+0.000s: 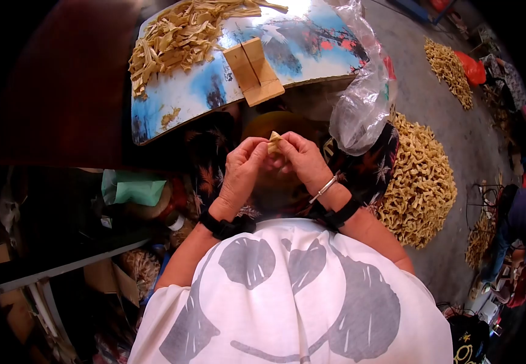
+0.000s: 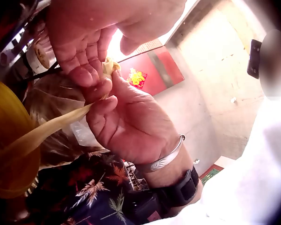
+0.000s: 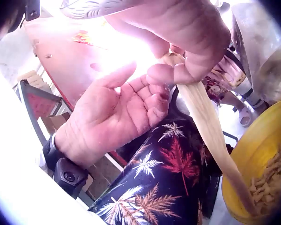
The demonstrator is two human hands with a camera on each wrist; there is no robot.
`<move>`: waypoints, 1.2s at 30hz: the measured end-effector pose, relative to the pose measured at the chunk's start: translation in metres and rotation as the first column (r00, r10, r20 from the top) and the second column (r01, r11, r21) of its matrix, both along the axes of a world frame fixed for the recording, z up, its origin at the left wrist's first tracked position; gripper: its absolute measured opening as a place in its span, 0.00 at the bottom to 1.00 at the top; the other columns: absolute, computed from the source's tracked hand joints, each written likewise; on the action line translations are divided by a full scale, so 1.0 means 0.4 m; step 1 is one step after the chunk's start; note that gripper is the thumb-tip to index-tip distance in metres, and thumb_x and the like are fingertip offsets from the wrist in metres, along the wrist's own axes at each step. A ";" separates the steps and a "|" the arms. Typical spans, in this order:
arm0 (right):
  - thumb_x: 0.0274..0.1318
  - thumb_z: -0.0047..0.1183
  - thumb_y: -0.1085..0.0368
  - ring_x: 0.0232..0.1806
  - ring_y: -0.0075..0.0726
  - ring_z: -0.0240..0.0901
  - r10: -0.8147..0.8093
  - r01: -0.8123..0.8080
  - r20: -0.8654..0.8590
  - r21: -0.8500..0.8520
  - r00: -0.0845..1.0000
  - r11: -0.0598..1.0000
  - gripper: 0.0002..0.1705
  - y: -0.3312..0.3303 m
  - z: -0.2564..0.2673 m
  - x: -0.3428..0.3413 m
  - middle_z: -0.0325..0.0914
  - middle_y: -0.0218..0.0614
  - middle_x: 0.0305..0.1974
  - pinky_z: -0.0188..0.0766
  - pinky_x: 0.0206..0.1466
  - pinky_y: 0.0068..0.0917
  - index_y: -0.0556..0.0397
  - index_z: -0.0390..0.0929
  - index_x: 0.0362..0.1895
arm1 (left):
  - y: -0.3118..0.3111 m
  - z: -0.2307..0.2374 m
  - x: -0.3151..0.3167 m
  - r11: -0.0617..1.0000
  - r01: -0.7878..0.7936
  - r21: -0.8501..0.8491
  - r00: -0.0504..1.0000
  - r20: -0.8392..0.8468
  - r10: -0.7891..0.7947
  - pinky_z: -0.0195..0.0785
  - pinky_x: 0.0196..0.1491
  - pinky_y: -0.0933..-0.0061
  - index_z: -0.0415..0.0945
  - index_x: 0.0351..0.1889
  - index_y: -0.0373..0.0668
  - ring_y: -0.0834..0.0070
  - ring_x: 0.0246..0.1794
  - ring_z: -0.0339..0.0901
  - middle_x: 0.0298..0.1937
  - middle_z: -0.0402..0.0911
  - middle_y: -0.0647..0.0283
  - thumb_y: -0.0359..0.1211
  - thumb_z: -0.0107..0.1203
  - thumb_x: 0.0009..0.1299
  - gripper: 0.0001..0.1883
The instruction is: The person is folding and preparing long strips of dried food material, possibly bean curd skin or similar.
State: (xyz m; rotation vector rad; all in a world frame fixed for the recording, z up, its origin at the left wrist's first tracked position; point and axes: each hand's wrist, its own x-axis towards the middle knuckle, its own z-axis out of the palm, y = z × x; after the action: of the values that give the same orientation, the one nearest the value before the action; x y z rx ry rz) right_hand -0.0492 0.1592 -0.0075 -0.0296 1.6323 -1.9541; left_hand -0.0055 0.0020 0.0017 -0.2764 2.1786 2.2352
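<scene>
A pale, flat strip [image 1: 274, 143] is folded at its top end in the head view, between the two hands. My right hand [image 1: 306, 162], with a bracelet, pinches the strip [image 3: 203, 110] between thumb and fingers. From that pinch the long tail slants down to a yellow bucket [image 3: 239, 161]. Beside the fold, my left hand [image 1: 242, 175] has loosely bent fingers. Its thumb stands apart from the fingers in the right wrist view, where the left palm [image 3: 110, 115] faces up. In the left wrist view the small fold [image 2: 111, 66] shows between the hands' fingertips.
A painted tabletop [image 1: 199, 100] bears a heap of dry strips [image 1: 175, 39] and a slotted wooden block [image 1: 254, 71]. Clear plastic [image 1: 360, 115] hangs at its right edge. A large pile of knotted pieces [image 1: 421, 182] lies on the floor at right, with smaller piles beyond.
</scene>
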 end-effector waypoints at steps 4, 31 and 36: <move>0.65 0.55 0.61 0.33 0.20 0.77 -0.020 0.025 -0.141 0.033 0.990 0.999 0.10 -0.013 -0.001 0.018 0.81 0.29 0.32 0.73 0.35 0.21 0.55 0.78 0.42 | -0.007 -0.014 0.004 0.992 -0.045 -0.121 0.995 -0.095 0.034 0.68 0.31 0.84 0.78 0.38 0.38 0.87 0.26 0.72 0.27 0.78 0.70 0.28 0.58 0.71 0.03; 0.63 0.53 0.60 0.32 0.53 0.77 0.247 0.344 -0.812 0.471 0.529 0.812 0.11 -0.042 0.011 0.002 0.79 0.46 0.29 0.73 0.32 0.41 0.55 0.78 0.37 | -0.020 0.019 0.023 0.942 0.267 0.204 0.945 0.135 -0.297 0.61 0.30 0.84 0.78 0.41 0.37 0.87 0.27 0.67 0.29 0.74 0.74 0.36 0.52 0.77 0.11; 0.67 0.51 0.58 0.23 0.38 0.76 0.100 0.232 -0.694 0.369 0.713 0.900 0.12 -0.017 0.030 -0.026 0.78 0.39 0.25 0.72 0.25 0.31 0.55 0.76 0.39 | -0.033 0.003 0.032 0.917 0.132 -0.377 0.989 -0.009 -0.146 0.59 0.26 0.83 0.79 0.30 0.36 0.88 0.23 0.63 0.23 0.73 0.75 0.36 0.54 0.75 0.14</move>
State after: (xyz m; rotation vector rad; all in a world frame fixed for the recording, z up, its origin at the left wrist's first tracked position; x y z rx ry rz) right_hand -0.0597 0.1526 0.0047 -0.6228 2.5744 -1.6589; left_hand 0.0072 -0.0111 0.0031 -0.0754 2.5459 1.7528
